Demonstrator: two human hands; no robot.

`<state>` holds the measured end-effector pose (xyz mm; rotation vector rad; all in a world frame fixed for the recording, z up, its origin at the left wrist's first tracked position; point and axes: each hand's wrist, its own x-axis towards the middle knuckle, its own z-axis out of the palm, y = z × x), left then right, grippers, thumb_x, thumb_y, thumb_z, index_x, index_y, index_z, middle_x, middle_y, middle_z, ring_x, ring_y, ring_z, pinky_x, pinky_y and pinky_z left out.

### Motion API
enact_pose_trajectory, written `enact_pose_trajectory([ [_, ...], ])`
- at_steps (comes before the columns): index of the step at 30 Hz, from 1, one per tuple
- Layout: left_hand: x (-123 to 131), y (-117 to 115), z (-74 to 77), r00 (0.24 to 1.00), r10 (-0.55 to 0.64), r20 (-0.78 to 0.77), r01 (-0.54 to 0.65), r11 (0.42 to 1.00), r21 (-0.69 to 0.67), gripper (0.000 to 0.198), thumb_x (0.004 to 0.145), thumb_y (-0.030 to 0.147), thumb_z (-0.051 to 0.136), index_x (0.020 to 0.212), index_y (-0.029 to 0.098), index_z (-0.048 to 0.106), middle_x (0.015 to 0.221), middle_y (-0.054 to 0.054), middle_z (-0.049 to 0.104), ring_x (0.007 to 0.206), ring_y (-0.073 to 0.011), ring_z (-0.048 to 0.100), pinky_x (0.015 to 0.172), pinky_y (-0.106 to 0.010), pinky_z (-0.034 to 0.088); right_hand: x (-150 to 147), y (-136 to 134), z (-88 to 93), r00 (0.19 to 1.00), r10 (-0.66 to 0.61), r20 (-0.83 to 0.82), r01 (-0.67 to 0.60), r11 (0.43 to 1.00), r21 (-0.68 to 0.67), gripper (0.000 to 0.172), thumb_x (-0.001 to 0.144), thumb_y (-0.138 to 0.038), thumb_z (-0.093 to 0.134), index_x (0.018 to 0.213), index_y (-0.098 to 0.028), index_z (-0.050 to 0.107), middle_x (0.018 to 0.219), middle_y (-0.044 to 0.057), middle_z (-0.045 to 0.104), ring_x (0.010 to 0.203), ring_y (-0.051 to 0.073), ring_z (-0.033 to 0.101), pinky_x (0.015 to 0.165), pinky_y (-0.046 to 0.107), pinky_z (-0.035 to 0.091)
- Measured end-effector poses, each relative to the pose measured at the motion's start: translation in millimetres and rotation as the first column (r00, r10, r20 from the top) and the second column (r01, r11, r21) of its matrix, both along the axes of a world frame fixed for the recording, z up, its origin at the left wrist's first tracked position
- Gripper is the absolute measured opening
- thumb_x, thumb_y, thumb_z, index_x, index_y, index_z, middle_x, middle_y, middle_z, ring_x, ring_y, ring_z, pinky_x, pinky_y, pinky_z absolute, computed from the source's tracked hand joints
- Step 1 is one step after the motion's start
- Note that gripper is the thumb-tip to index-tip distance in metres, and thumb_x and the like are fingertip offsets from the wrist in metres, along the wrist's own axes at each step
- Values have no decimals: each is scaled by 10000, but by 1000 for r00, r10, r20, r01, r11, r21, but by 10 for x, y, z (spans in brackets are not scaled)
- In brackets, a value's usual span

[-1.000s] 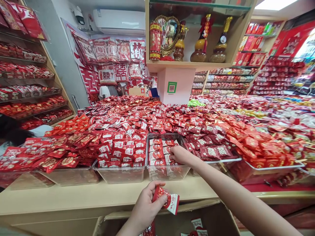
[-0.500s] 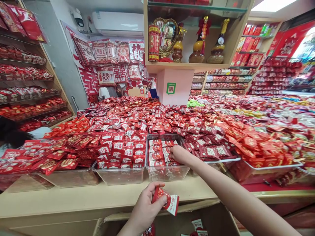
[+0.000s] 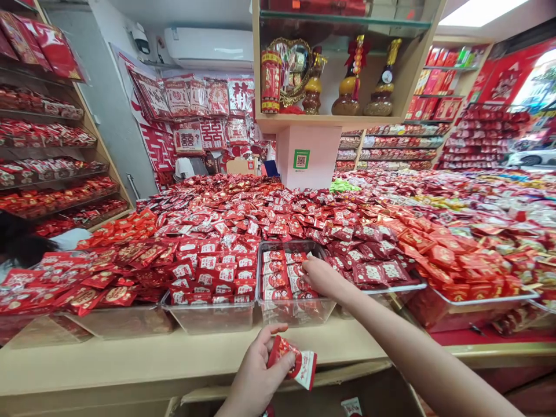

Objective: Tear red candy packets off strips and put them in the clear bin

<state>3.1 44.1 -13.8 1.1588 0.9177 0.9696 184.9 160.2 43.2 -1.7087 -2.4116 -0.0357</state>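
My left hand (image 3: 263, 368) is closed on a red-and-white candy packet (image 3: 294, 360), pinched between thumb and fingers in front of the counter edge. Farther forward, my right hand (image 3: 320, 277) reaches into the right side of a clear plastic bin (image 3: 259, 289). Rows of red-and-white packets (image 3: 275, 277) stand stacked in that bin. The right fingertips are partly hidden, and I cannot tell whether they grip a packet. Below my hands an open cardboard box (image 3: 339, 379) holds a few similar packets (image 3: 351, 406).
Bins of red packets (image 3: 212, 278) and dark red packets (image 3: 373, 272) flank the middle bin. Orange-red packets (image 3: 443, 260) lie farther right. A cream counter (image 3: 143, 359) runs along the front. Overhead hangs a display shelf (image 3: 330, 120). Part of a person (image 3: 26, 237) shows at far left.
The view has tilted slightly upward, so the scene sits a little lower. Both hands stay in nearly the same places, the left still pinching its packet, the right still at the bin.
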Motion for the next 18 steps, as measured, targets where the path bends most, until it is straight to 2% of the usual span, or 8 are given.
enact_pose_trajectory([
  [2, 15, 18, -46, 997, 53, 57, -52, 999, -5, 414, 638, 302, 655, 981, 201, 446, 711, -8, 635, 647, -152, 576, 630, -267, 427, -49, -229, 60, 985, 32, -169, -27, 999, 36, 158, 774, -210, 438, 754, -138, 578, 801, 91, 601, 730, 160, 546, 643, 236, 367],
  [4, 25, 38, -77, 993, 65, 94, -64, 998, -15, 391, 620, 309, 673, 929, 200, 460, 694, -7, 642, 610, -143, 568, 599, -258, 428, -116, -522, 55, 924, 90, -373, -103, 995, -14, 173, 781, -264, 444, 733, -166, 579, 724, 44, 599, 672, 138, 531, 601, 219, 364],
  [8, 17, 45, -40, 996, 38, 86, -39, 999, 4, 280, 623, 310, 673, 829, 159, 558, 706, -15, 645, 646, -147, 570, 619, -253, 436, -215, -980, -162, 760, 57, -648, -226, 957, -181, 139, 730, -299, 524, 776, -188, 593, 726, 20, 603, 638, 129, 516, 560, 213, 363],
  [11, 1, 28, 36, 999, 40, 23, -41, 999, 29, 273, 662, 294, 645, 885, 154, 575, 776, -29, 651, 735, -166, 572, 675, -259, 436, -221, -1070, -352, 536, -91, -839, -333, 891, -310, 229, 723, -327, 540, 896, -177, 561, 716, 12, 577, 615, 118, 512, 532, 213, 371],
  [13, -2, 17, 71, 997, 72, 24, -72, 997, 20, 275, 685, 302, 624, 911, 165, 551, 792, -30, 651, 725, -160, 572, 663, -252, 436, -215, -1055, -432, 369, -198, -908, -432, 828, -357, 375, 672, -350, 600, 989, -172, 509, 694, -8, 545, 584, 102, 499, 509, 205, 371],
  [14, 0, 12, 80, 995, 87, 40, -87, 996, 12, 280, 685, 309, 623, 913, 171, 538, 800, -31, 649, 725, -159, 573, 663, -252, 436, -214, -1041, -454, 312, -226, -923, -474, 805, -357, 412, 652, -354, 622, 999, -169, 497, 679, -18, 529, 573, 93, 491, 505, 201, 371],
  [16, 5, 4, 83, 992, 79, 95, -79, 997, -9, 348, 649, 309, 658, 936, 185, 505, 814, -29, 638, 746, -162, 574, 680, -257, 435, -216, -1015, -474, 255, -248, -934, -483, 805, -346, 376, 642, -367, 629, 931, -155, 515, 630, -35, 493, 539, 76, 466, 485, 191, 362],
  [18, 7, -1, 75, 992, 31, 125, -26, 999, -38, 453, 609, 276, 695, 988, 200, 461, 791, -15, 624, 736, -156, 571, 674, -255, 431, -218, -998, -476, 231, -283, -931, -421, 833, -358, 342, 642, -401, 617, 850, -148, 515, 589, -47, 460, 489, 63, 439, 429, 177, 338],
])
